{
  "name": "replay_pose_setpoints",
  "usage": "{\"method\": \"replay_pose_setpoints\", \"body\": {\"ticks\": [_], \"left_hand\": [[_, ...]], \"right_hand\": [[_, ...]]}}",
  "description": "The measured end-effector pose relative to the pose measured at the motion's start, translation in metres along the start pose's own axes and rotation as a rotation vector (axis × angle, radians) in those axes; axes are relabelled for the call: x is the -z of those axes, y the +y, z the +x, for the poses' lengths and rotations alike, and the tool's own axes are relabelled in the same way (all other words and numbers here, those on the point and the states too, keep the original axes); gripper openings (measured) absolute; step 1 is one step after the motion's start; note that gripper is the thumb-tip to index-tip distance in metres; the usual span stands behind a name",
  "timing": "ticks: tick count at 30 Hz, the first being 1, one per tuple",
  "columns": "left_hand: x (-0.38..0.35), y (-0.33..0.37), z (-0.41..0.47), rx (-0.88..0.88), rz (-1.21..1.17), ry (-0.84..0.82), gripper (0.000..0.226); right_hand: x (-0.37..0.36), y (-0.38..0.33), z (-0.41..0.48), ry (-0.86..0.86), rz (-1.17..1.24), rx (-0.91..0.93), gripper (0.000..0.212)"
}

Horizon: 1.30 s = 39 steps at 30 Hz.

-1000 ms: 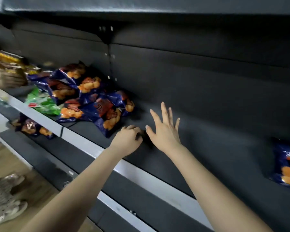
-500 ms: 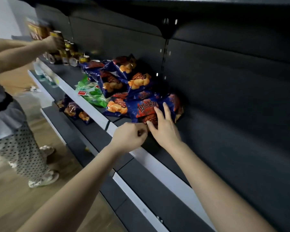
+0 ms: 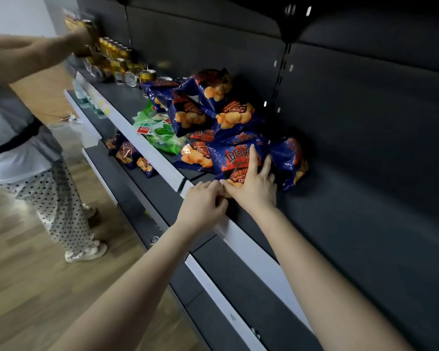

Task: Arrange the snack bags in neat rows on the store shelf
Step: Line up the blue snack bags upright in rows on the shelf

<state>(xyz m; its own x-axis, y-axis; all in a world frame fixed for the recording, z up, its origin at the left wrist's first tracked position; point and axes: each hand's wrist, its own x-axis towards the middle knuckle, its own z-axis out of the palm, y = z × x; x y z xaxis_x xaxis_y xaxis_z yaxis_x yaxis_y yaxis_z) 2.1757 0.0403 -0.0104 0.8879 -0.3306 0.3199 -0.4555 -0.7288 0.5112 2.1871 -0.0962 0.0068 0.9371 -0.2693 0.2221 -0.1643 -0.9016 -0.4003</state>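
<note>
Two hands showed: left hand [image 3: 203, 206], right hand [image 3: 254, 190]. About eight blue bags [image 3: 188, 115] and two green bags [image 3: 164, 134] lay on the upper shelf [image 3: 248, 249], three lower bags [image 3: 124, 153] beneath. The cans [image 3: 117, 67] were too blurred to count. One bystander [image 3: 18, 138] stood.

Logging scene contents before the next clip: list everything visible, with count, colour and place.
blue snack bags: about eight, blue with orange print, heaped on the middle shelf
front blue bag: one, blue, nearest of that heap
green snack bags: about two, green, shelf front, left of the heap
cans: many, gold, far end of the same shelf
lower bags: about three, dark blue, shelf below
shelf: dark grey, white front strip
other person: one, spotted trousers, at left, reaching to the cans
floor: brown wood, lower left
left hand: fingers curled on the front blue bag's near edge
right hand: flat on the front blue bag, fingers spread
</note>
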Motion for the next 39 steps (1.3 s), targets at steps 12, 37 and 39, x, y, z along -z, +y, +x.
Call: {"method": "replay_pose_setpoints", "body": {"ticks": [12, 37, 39], "left_hand": [[-0.005, -0.005, -0.007, 0.000, 0.026, 0.021, 0.018], [-0.075, 0.180, -0.018, -0.402, -0.122, -0.006, 0.029], [-0.088, 0.207, -0.026, -0.438, -0.159, -0.074, 0.028]], "right_hand": [[-0.003, -0.002, -0.010, 0.062, -0.033, 0.002, 0.098], [0.133, 0.162, -0.123, 0.581, -0.107, -0.157, 0.088], [0.148, 0.184, -0.144, 0.604, -0.131, -0.228, 0.086]]}}
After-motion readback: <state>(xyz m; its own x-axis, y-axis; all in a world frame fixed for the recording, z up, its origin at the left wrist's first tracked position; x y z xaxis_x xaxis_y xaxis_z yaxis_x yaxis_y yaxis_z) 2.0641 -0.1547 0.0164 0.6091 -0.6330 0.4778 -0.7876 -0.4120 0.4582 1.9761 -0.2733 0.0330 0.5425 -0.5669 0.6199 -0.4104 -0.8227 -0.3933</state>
